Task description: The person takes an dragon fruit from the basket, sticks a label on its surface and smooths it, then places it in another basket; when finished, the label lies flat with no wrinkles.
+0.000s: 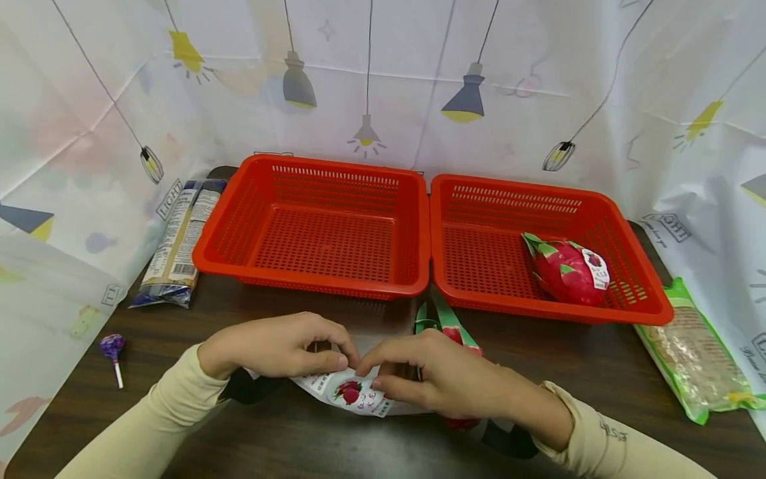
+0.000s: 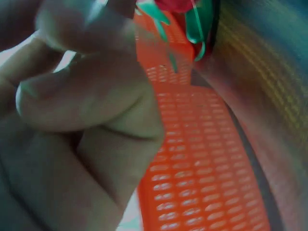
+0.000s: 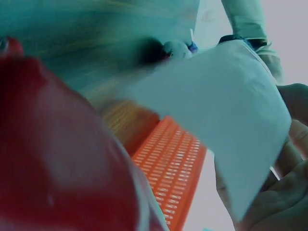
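A dark wood-grain desk (image 1: 269, 439) carries a red perforated left basket (image 1: 323, 287) and a matching right basket (image 1: 538, 312) side by side, flanked by blue-ended packets (image 1: 182, 239) at left and a green-edged bag (image 1: 700, 352) at right. One labelled dragon fruit (image 1: 568, 273) lies in the right basket; another dragon fruit (image 1: 453, 334) is partly hidden beneath the right hand (image 1: 437, 376). That hand's grip and the left hand's (image 1: 287, 349) both pinch a white label strip (image 1: 350, 392) nearer the viewer than the baskets, well apart from a lollipop (image 1: 112, 347).
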A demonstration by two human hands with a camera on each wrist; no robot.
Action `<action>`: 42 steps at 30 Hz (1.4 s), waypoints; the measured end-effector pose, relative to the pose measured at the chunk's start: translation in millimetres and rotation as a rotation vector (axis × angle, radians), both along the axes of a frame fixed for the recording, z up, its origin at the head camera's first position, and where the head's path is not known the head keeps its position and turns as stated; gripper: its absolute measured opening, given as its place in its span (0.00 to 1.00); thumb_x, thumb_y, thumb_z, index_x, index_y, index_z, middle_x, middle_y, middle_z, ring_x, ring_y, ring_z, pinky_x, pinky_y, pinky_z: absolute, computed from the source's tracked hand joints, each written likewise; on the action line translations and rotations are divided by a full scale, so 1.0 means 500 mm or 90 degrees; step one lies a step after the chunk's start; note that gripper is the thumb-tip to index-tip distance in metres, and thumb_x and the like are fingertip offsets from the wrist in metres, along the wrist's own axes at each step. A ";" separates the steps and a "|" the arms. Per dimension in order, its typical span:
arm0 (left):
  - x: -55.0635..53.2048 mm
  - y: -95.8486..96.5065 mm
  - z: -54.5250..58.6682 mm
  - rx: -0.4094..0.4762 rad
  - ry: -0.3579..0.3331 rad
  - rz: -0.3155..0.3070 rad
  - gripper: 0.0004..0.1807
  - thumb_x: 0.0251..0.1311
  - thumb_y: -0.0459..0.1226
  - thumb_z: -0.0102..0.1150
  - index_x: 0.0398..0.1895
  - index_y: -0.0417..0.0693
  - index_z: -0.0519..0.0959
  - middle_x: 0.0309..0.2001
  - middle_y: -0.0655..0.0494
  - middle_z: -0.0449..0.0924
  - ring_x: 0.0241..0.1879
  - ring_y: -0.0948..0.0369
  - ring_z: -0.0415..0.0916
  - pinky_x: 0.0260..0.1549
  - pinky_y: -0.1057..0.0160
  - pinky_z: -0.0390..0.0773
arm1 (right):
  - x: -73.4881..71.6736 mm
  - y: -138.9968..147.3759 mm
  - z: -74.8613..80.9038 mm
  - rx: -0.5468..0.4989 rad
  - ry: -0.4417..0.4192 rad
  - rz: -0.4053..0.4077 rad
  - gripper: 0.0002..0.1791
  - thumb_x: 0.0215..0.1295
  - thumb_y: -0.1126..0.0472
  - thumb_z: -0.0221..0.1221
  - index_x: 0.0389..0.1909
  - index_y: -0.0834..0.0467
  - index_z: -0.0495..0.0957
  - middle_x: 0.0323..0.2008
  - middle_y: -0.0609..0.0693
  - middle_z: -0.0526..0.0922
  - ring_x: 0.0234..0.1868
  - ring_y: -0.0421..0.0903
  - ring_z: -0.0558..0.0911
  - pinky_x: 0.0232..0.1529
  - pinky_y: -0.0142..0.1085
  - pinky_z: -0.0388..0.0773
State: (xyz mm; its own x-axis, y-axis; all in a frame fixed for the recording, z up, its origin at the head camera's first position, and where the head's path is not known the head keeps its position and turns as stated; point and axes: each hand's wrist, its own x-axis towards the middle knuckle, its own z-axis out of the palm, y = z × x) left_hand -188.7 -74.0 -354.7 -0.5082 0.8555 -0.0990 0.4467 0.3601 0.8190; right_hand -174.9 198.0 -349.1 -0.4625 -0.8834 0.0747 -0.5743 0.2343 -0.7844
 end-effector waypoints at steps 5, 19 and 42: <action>-0.006 0.000 -0.019 0.005 -0.120 -0.020 0.07 0.74 0.39 0.54 0.43 0.48 0.81 0.26 0.66 0.72 0.20 0.71 0.66 0.21 0.71 0.71 | 0.003 -0.010 -0.011 -0.018 0.019 0.027 0.12 0.76 0.64 0.56 0.55 0.51 0.81 0.29 0.41 0.80 0.22 0.24 0.64 0.23 0.24 0.71; 0.000 0.007 -0.023 -0.035 -0.111 0.012 0.06 0.73 0.35 0.54 0.36 0.48 0.79 0.23 0.68 0.70 0.17 0.73 0.65 0.17 0.73 0.68 | 0.012 -0.021 -0.027 -0.020 0.189 0.013 0.09 0.72 0.65 0.58 0.43 0.48 0.83 0.36 0.37 0.85 0.34 0.26 0.76 0.37 0.22 0.78; 0.006 0.004 -0.027 -0.094 -0.063 0.049 0.09 0.73 0.37 0.55 0.32 0.49 0.79 0.22 0.66 0.72 0.18 0.73 0.69 0.19 0.70 0.72 | 0.038 -0.007 -0.038 -0.103 0.176 -0.056 0.04 0.72 0.61 0.60 0.40 0.47 0.78 0.43 0.41 0.77 0.42 0.35 0.76 0.42 0.26 0.78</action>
State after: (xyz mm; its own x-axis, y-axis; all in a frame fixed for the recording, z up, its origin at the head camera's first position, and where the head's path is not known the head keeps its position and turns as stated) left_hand -185.6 -72.2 -368.3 -0.5533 0.7870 -0.2728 0.3334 0.5094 0.7934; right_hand -156.0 194.6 -367.9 -0.4797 -0.8073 0.3437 -0.7534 0.1782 -0.6329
